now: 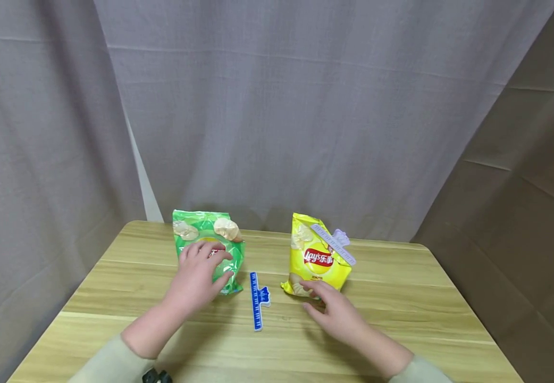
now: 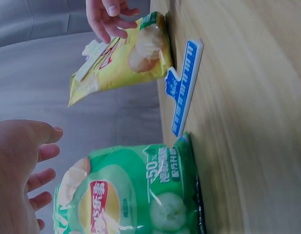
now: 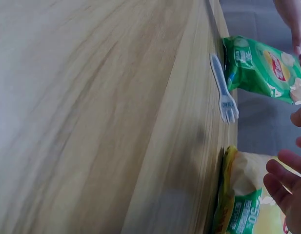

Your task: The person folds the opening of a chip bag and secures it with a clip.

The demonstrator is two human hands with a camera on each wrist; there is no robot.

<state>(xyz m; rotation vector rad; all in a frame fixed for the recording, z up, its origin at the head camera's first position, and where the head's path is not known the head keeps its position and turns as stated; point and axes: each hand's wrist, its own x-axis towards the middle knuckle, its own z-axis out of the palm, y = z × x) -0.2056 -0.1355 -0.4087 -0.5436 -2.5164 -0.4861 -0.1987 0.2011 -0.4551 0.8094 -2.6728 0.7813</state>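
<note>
Wooden table: left hand spread over green bag; right hand relaxed.

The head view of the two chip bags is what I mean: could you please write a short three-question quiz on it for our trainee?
1. True or false: the purple clip is clamped on the yellow chip bag.
2. What lies flat on the table between the two bags? A) a spoon B) a blue clip C) a pen
3. Which bag is the left hand at?

Key
1. True: it sits across the bag's top.
2. B: the blue clip lies loose, held by neither hand.
3. The green chip bag, fingers spread over its front; the right hand is by the yellow bag's lower edge.
</note>
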